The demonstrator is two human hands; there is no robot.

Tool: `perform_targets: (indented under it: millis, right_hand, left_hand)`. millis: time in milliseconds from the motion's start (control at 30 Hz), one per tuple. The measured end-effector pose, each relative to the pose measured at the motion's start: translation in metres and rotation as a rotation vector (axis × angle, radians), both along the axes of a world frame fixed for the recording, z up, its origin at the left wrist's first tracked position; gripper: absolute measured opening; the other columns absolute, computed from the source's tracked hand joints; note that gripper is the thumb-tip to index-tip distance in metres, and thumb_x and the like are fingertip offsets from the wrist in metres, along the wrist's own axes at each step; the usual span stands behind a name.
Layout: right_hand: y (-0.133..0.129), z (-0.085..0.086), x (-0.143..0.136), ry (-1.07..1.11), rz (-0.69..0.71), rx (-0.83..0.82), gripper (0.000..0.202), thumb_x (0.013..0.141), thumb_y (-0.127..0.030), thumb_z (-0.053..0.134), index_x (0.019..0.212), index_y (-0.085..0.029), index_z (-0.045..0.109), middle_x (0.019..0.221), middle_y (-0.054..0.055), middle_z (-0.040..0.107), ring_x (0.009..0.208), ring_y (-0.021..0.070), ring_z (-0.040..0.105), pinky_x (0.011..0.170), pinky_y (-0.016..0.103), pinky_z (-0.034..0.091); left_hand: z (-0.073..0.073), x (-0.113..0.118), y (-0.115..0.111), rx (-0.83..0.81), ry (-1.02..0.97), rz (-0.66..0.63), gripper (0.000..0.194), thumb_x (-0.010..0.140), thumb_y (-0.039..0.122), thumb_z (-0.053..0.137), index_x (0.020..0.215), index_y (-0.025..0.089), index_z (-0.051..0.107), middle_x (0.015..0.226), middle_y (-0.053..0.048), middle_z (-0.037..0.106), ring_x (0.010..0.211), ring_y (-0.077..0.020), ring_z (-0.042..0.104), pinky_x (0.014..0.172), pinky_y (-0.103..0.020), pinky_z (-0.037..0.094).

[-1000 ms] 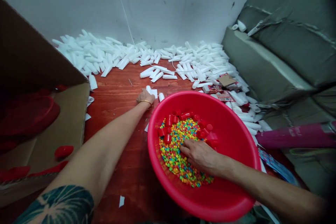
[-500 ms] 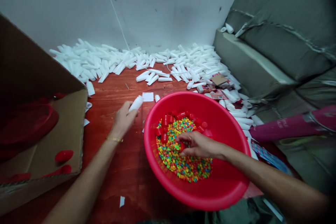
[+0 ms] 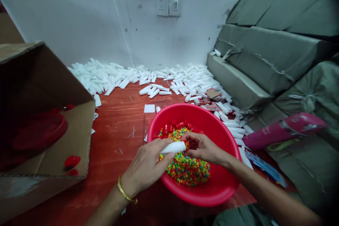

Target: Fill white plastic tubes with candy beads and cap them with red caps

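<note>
My left hand [image 3: 148,160] is wrapped round a white plastic tube [image 3: 175,147], its round open end pointing right. In the fingertips of my right hand [image 3: 203,148] is a small red cap [image 3: 186,144] with coloured pieces showing in it. Cap and tube mouth meet or nearly meet; fingers partly cover the spot. Both hands are above a large red basin [image 3: 225,192]. Inside it lie many small multicoloured candies [image 3: 188,173], with more red caps [image 3: 167,129] along the far side.
White tubes [image 3: 111,76] are heaped along the wall. A cardboard box [image 3: 84,137] with red parts inside stands left. On the right are wrapped grey bundles [image 3: 238,81], a pink cylindrical object [image 3: 278,130] and printed cards [image 3: 203,101]. A white paper piece [image 3: 149,108] lies behind the basin.
My left hand has brought the white tube rightward and down over the basin. My right hand has lifted the red cap from the candies to the tube's mouth. The view has tilted up.
</note>
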State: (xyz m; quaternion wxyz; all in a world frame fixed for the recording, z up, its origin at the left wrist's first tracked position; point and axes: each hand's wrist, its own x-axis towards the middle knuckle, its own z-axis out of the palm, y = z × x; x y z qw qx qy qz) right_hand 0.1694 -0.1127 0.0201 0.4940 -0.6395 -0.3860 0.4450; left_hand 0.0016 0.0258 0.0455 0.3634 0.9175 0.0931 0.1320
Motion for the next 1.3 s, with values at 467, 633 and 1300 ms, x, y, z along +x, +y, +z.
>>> perform_targets:
  millis: [467, 633, 1300]
  right_hand:
    - [-0.008, 0.004, -0.011, -0.237, -0.083, 0.079, 0.031, 0.069, -0.029, 0.064, 0.096, -0.017, 0.057, 0.068, -0.003, 0.054, 0.058, 0.0095, 0.048, 0.055, 0.023, 0.04]
    - [-0.015, 0.014, -0.013, -0.67, -0.042, 0.122, 0.031, 0.077, -0.024, 0.056, 0.107, -0.017, 0.058, 0.083, 0.004, 0.063, 0.063, 0.0122, 0.054, 0.059, 0.026, 0.045]
    - [-0.009, 0.042, -0.01, -0.771, 0.316, 0.002, 0.036, 0.091, -0.041, 0.037, 0.075, -0.014, 0.054, 0.063, -0.001, 0.048, 0.055, 0.0094, 0.042, 0.051, 0.021, 0.032]
  left_hand:
    - [0.004, -0.012, -0.003, 0.049, 0.039, 0.057, 0.031, 0.084, 0.038, 0.045, 0.111, 0.024, 0.055, 0.098, -0.005, 0.062, 0.085, -0.0201, 0.059, 0.075, -0.038, 0.048]
    - [0.002, -0.012, -0.006, 0.082, 0.047, 0.053, 0.031, 0.085, 0.036, 0.044, 0.111, 0.024, 0.055, 0.094, -0.006, 0.061, 0.083, -0.0207, 0.059, 0.074, -0.038, 0.048]
    - [-0.019, -0.006, -0.006, 0.034, -0.077, -0.059, 0.031, 0.087, 0.039, 0.044, 0.112, 0.023, 0.054, 0.094, -0.005, 0.063, 0.081, -0.0173, 0.06, 0.07, -0.03, 0.051]
